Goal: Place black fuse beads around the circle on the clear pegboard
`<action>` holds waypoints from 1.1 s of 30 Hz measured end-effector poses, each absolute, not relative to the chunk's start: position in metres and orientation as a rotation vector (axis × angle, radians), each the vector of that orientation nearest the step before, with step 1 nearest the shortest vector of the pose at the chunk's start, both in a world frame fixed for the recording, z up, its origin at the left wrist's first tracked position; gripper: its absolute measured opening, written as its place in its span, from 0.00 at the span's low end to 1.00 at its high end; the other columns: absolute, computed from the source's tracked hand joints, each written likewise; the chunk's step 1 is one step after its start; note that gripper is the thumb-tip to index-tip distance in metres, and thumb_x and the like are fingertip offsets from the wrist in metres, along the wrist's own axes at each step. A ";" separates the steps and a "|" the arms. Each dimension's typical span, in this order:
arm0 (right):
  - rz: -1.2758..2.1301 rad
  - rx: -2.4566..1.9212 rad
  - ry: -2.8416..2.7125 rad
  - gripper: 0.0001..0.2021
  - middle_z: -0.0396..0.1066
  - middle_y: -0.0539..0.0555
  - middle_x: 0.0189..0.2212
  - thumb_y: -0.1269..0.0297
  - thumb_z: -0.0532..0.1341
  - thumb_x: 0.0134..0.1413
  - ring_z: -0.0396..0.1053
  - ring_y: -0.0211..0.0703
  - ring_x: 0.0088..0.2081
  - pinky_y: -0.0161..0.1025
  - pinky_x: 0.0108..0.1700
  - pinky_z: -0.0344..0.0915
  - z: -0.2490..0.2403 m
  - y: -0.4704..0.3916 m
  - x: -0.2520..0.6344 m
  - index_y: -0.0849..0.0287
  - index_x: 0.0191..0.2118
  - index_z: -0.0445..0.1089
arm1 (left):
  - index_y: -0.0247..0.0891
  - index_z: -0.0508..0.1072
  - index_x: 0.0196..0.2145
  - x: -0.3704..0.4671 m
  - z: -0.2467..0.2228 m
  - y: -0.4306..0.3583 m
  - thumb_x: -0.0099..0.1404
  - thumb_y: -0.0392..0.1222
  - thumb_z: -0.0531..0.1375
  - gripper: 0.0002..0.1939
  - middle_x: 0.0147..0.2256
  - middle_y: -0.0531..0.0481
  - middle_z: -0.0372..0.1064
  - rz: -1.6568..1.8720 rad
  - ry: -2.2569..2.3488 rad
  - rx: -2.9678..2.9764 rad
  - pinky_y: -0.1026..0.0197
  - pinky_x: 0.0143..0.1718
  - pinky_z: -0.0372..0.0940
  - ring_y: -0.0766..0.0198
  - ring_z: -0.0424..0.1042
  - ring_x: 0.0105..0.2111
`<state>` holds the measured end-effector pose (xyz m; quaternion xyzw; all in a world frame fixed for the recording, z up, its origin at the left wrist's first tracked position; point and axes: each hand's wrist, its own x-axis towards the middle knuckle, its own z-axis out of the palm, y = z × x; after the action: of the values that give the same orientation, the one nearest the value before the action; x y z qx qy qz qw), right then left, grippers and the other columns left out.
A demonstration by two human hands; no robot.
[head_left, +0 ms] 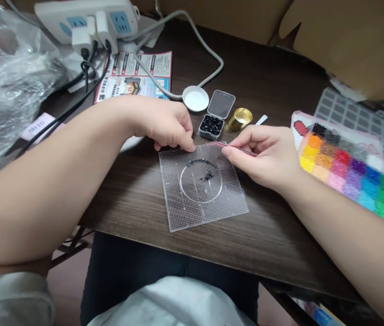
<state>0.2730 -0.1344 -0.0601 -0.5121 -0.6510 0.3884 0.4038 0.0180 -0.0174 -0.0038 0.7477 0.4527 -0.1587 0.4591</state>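
Two fingertips of the right hand point(269, 156), thumb and index, pinch a slim pink-and-silver pair of tweezers point(216, 144), whose bent tips point left over the upper edge of a clear square plastic pegboard point(195, 215). Whether the tips hold a bead cannot be told. The left hand point(166, 121) has its fingers curled, with one fingertip at the board's upper edge near its left corner; whether the finger and thumb close on the edge is not clear.

Condition of the pegboard: transparent, covered in fine rows of small pegs, lying flat on the dark brown wood-grain table point(273, 235), near its front edge and slightly turned. A pale thin ring point(181, 192) shows on its middle. Small black beads point(201, 161) follow the ring's upper arc; its sides and lower part show pale. A small irregular black bead cluster point(208, 175) sits inside the ring, right of centre.

Beyond the board's upper edge stands a small clear plastic box point(211, 127), filled with black beads, its lid raised. Just right of it is a short gold-coloured metal cup point(235, 122), then a small white plastic scoop point(261, 120). A round white dish point(195, 99) lies behind, left of the lid. On the right, past the right hand, is a compartmented tray of many-coloured beads point(351, 170).
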 end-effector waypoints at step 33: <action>1.065 -1.231 -1.827 0.18 0.68 0.47 0.21 0.63 0.83 0.66 0.56 0.37 0.21 0.44 0.25 0.49 -0.048 -0.135 0.291 0.51 0.29 0.78 | 0.44 0.79 0.29 0.017 0.000 -0.027 0.70 0.53 0.77 0.18 0.23 0.52 0.70 -0.382 1.229 1.856 0.58 0.28 0.65 0.61 0.69 0.23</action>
<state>0.2914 -0.1352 -0.0480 -0.4731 -0.7021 0.4092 0.3403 0.0168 -0.0269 0.0001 0.7429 0.4921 -0.1529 0.4273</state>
